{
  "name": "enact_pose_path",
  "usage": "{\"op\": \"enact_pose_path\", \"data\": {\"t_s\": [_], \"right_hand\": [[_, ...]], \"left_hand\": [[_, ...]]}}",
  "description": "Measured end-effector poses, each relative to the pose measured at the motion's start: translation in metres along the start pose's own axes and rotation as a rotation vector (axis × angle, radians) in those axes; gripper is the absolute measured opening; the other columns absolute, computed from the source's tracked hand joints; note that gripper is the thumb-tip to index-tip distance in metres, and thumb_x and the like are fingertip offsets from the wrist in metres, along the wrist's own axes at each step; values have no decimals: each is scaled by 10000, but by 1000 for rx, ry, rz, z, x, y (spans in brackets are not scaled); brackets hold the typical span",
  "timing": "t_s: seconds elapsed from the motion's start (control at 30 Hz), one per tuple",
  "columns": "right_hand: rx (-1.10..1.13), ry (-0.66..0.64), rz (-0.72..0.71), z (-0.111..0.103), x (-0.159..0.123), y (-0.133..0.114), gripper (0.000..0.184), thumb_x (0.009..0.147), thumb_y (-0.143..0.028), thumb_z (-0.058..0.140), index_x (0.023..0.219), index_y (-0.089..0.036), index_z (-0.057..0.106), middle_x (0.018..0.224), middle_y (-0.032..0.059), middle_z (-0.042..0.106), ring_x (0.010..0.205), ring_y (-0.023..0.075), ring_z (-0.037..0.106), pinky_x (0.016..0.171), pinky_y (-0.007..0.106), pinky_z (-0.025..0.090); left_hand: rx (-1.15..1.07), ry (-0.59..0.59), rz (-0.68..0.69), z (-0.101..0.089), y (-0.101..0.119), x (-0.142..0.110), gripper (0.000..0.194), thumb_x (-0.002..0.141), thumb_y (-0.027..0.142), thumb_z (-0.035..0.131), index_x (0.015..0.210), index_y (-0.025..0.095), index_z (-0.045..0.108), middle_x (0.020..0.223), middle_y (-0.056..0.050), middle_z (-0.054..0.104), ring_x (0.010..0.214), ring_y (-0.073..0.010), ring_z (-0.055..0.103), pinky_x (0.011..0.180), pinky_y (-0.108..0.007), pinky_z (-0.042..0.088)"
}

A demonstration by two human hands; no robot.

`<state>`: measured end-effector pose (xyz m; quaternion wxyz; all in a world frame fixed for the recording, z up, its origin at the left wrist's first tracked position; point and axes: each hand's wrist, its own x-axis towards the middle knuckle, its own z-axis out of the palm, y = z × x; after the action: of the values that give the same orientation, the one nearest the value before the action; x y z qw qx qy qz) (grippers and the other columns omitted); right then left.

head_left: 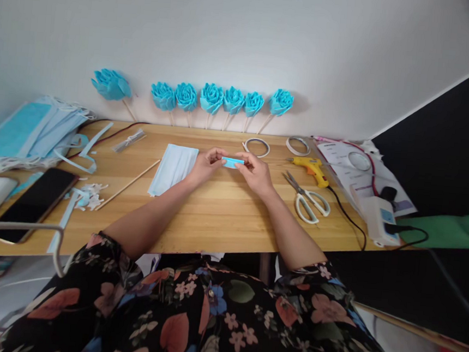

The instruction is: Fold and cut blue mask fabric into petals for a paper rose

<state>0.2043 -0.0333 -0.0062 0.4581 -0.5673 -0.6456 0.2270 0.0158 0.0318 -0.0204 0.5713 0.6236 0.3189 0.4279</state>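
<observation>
Between my two hands a small folded piece of blue face-mask fabric is stretched sideways above the wooden table. My left hand pinches its left end between thumb and fingers. At the right end, my right hand grips it the same way. Just left of my left hand lies a pale blue pleated face mask. Behind my right hand rests a ring of white tape. To the right lie scissors with white handles and a yellow hot glue gun.
Several blue fabric flowers on sticks lean against the wall. A stack of face masks, a phone, white scraps and a wooden stick occupy the left. A white power adapter with cables stands right.
</observation>
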Motion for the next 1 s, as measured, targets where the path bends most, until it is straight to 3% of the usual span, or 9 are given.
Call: {"op": "enact_pose_path", "data": {"t_s": [0.23, 0.37, 0.63, 0.8, 1.0], "right_hand": [[-38, -43, -65, -1, 1, -1, 275, 895, -363, 583, 1089, -225, 722, 981, 44, 748, 811, 186, 622, 772, 313, 481], [1, -43, -59, -2, 1, -1, 274, 913, -343, 538, 1092, -203, 690, 965, 43, 742, 781, 172, 617, 731, 293, 466], [-90, -86, -94, -4, 0, 2, 253, 908, -226, 459, 911, -205, 711, 787, 19, 674, 674, 155, 549, 689, 288, 407], [-69, -51, -16, -4, 3, 8, 262, 892, -229, 470, 917, -204, 729, 637, -12, 578, 561, 147, 473, 606, 285, 354], [24, -35, 16, -4, 3, 3, 249, 893, -274, 485, 913, -212, 725, 630, -15, 570, 556, 145, 490, 596, 277, 368]], "left_hand": [[15, -11, 11, 0, 0, 1, 190, 797, 240, 704, 962, 169, 642, 829, -3, 662, 794, -129, 612, 765, -257, 454], [7, 11, 21, 0, -2, 2, 225, 784, 307, 734, 941, 177, 639, 771, 8, 633, 727, -119, 580, 697, -242, 450], [-3, -1, -5, -6, 0, 1, 212, 831, 306, 716, 990, 183, 650, 723, 26, 591, 607, -87, 498, 594, -224, 431], [19, 14, 26, -11, 5, 2, 295, 855, 353, 729, 1077, 177, 645, 789, 5, 642, 694, -100, 574, 661, -221, 464], [61, 45, 118, -11, 10, -3, 432, 857, 466, 716, 1163, 174, 625, 1124, -99, 703, 1030, -191, 652, 910, -308, 503]]}}
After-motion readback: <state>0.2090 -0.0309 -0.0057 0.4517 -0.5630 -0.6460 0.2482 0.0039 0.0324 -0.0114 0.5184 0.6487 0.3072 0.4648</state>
